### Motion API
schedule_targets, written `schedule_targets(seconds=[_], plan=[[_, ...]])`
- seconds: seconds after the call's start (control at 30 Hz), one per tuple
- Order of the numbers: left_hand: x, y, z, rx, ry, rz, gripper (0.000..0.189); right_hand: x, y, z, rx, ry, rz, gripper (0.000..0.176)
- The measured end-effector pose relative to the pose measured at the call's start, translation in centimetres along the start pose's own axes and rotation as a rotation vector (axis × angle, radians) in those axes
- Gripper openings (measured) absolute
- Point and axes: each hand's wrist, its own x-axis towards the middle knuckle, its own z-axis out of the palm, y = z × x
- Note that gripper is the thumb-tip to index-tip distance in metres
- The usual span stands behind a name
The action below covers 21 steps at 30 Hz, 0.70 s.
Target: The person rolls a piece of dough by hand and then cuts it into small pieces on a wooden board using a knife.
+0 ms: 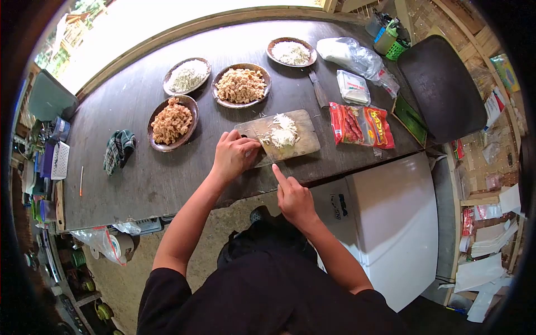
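Note:
A wooden cutting board point(306, 125) lies near the table's front edge with a pile of pale shredded food point(283, 134) on it. My left hand point(231, 156) is at the board's left side, its fingers bent and pressed together over something too hidden to name. My right hand point(294, 198) is just in front of the board, curled round a knife handle that is mostly hidden, index finger stretched along it. The thin knife blade point(270, 156) reaches over the board beside my left fingertips.
Behind the board stand plates of brown pieces point(240, 86) point(172, 123) and plates of white shreds point(188, 76) point(291, 53). A brush-like tool point(319, 92), red packets point(363, 126), a black tray point(441, 89) and a plastic bag point(352, 54) are right. A checked cloth point(118, 151) lies left.

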Motion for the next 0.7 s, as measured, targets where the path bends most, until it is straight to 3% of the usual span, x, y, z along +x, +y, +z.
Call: schedule_targets(seconds=[0.27, 0.7], plan=[[-0.1, 0.2, -0.1, -0.014, -0.009, -0.042, 0.011, -0.9, 1.3, -1.0, 0.033, 0.073, -0.103, 0.057], [0.0, 0.1, 0.0, -0.016, -0.01, -0.052, 0.006, 0.3, 0.1, -0.2, -0.012, 0.02, -0.015, 0.056]])
